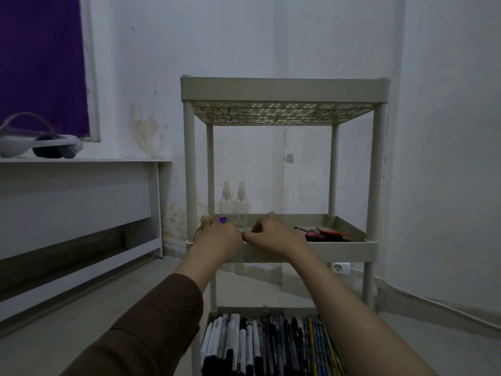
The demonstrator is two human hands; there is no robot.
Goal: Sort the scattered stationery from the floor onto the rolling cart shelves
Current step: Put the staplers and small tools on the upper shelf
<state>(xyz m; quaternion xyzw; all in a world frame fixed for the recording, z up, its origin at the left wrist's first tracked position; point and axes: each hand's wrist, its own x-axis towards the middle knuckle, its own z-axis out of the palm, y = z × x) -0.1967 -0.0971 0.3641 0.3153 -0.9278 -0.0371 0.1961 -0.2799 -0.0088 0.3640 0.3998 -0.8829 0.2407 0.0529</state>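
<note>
A: Nearest, what's on the bottom shelf [271, 310]?

B: Pens and markers [244, 346] packed side by side, long axes running toward the viewer, with a few pencils [322, 343] at the right end.

A: And the hands?

B: Both reach over the front rim of the middle shelf [311, 248]. The left hand [217, 234] sits at the left corner, fingers curled over something with a small purple tip [222, 220] showing beyond the knuckles; I can't tell what it is. The right hand [273, 234] is just beside it, thumb tips nearly touching, fingers bent down into the tray. Whether it holds anything is hidden.

A: So the piece lies straight ahead of the left hand?

B: Yes, directly under its fingers, beside a clear glass [241, 222]. Two spray bottles [234, 202] stand behind; red-handled tools [325, 234] lie well to the right.

A: Beyond?

B: The rolling cart [189, 164] stands against a stained white wall [271, 36], with a white desk [81, 164], purple curtain [40, 63] and a floor-level socket [340, 268].
</note>
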